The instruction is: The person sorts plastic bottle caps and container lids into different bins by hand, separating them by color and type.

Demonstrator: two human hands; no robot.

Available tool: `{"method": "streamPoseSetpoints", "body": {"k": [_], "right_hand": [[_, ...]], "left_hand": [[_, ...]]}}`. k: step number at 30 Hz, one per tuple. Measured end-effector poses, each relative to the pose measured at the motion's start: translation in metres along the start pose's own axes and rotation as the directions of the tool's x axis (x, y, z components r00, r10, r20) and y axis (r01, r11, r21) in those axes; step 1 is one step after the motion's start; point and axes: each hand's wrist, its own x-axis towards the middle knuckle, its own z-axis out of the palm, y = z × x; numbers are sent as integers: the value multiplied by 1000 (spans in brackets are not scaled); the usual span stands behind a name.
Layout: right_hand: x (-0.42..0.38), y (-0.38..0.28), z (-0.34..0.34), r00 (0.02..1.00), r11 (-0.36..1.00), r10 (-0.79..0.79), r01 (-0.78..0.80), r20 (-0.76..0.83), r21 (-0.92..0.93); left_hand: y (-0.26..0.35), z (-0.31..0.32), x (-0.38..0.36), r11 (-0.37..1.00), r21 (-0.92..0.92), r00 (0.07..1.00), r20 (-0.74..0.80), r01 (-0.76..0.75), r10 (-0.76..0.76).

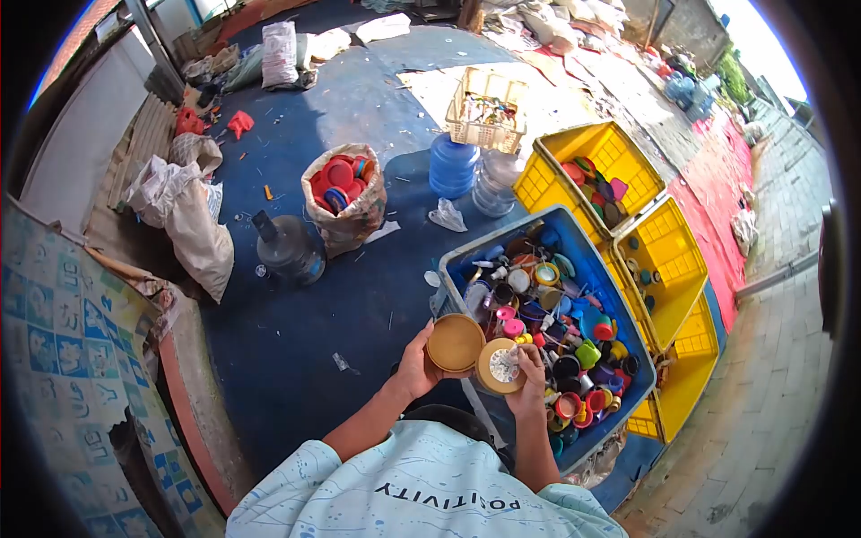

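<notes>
My left hand (415, 368) is closed on the edge of a round gold-brown lid (456, 342), its hollow side facing up. Beside it, my right hand (530, 378) grips a second, slightly smaller gold lid (494, 377) with a whitish printed patch on its face. The fingers of that hand lie over the patch, so part of it is hidden. The two lids touch or nearly touch at their edges. Just beyond and to the right stands a blue crate (453, 255) heaped with mixed plastic caps and lids (565, 359) in many colours.
Yellow crates (659, 211) holding some caps adjoin the blue crate on the right. Ahead stand a sack of red lids (369, 211), a dark water jug (291, 253), a blue jug (453, 169) and a cream basket (484, 134). A white sack (204, 247) leans at left.
</notes>
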Motion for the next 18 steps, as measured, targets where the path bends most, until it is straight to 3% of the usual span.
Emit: {"method": "streamPoseSetpoints", "body": {"k": [4,8,12,18], "right_hand": [[39,28,93,997,991,70,-73,-32,-109],[87,78,122,967,963,256,-254,8,-91],[120,118,151,951,911,306,-305,-43,-278],[180,147,178,896,840,444,-425,-23,-336]], "left_hand": [[50,-56,-18,997,33,995,-67,-74,76],[111,-95,-39,985,68,978,-123,-159,166],[161,-123,-48,980,67,957,-215,-185,195],[212,-142,-15,977,32,922,-325,-209,208]]}}
